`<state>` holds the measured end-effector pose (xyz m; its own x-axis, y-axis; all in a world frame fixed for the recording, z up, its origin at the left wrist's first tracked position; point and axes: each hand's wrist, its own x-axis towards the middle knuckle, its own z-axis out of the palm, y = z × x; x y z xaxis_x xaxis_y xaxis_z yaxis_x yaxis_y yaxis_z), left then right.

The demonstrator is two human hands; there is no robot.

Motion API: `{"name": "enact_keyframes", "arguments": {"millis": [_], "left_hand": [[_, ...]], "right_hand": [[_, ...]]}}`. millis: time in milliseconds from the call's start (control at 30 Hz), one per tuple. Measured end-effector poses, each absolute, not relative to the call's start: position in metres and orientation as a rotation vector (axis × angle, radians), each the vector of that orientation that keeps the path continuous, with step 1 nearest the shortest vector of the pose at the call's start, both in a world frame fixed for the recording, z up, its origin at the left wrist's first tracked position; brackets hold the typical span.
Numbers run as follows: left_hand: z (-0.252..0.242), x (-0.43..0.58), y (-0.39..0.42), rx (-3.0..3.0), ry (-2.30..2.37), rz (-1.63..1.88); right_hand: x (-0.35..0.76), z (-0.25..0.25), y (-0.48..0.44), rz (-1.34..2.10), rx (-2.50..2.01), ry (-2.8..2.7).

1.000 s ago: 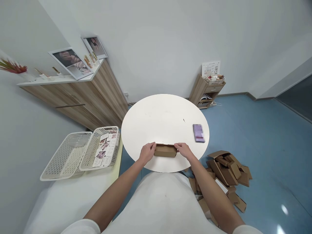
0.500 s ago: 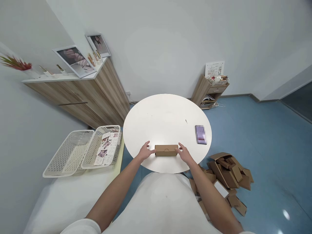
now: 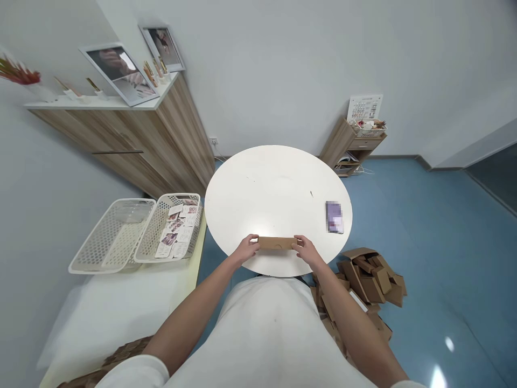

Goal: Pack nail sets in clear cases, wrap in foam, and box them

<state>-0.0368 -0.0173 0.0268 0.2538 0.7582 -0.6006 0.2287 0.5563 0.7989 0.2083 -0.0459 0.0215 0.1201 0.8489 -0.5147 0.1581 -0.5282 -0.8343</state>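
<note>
Between my two hands is a small brown cardboard box (image 3: 277,243), long and narrow, with its near side facing me. My left hand (image 3: 247,248) grips its left end, fingers behind and thumb in front. At the right end my right hand (image 3: 306,249) holds it the same way. The box is over the near part of a white oval table (image 3: 266,188); a shadow below it suggests that it is tilted or slightly raised. On the table's right side lies a purple item (image 3: 334,216), blurred into blocks.
Left of the table, a white basket (image 3: 139,253) holds printed cards, beside a second white basket (image 3: 117,202). Several cardboard boxes (image 3: 374,285) are heaped on the floor at right. A wooden cabinet (image 3: 173,140) stands back left, a small shelf unit (image 3: 339,143) back right.
Both hands have closed on the ends of the box, where before the fingers were spread beside it. The box has turned, showing a narrower face. The whole view has shifted slightly.
</note>
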Motion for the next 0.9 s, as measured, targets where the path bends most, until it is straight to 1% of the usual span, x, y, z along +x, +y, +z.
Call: {"name": "enact_keyframes", "arguments": {"millis": [167, 333, 467, 567, 733, 900], "left_hand": [[0.010, -0.031, -0.031, 0.810, 1.297, 0.574], [-0.006, -0.019, -0.039, 0.676, 1.447, 0.635], [-0.010, -0.012, -0.040, 0.676, 1.212, 0.665], [-0.007, -0.013, -0.039, 0.783, 1.100, 0.736], [-0.001, -0.016, -0.035, 0.884, 1.119, 0.789], [0.005, -0.008, -0.027, 0.834, 1.171, 0.760]], "right_hand": [[0.203, 0.020, -0.061, 1.508, -1.677, -0.752], [0.193, 0.011, -0.067, 1.476, -1.716, -0.569], [0.191, 0.014, -0.068, 1.604, -1.679, -0.506], [0.196, 0.023, -0.066, 1.639, -1.623, -0.525], [0.205, 0.035, -0.060, 1.691, -1.453, -0.672], [0.211, 0.034, -0.062, 1.665, -1.486, -0.659]]}}
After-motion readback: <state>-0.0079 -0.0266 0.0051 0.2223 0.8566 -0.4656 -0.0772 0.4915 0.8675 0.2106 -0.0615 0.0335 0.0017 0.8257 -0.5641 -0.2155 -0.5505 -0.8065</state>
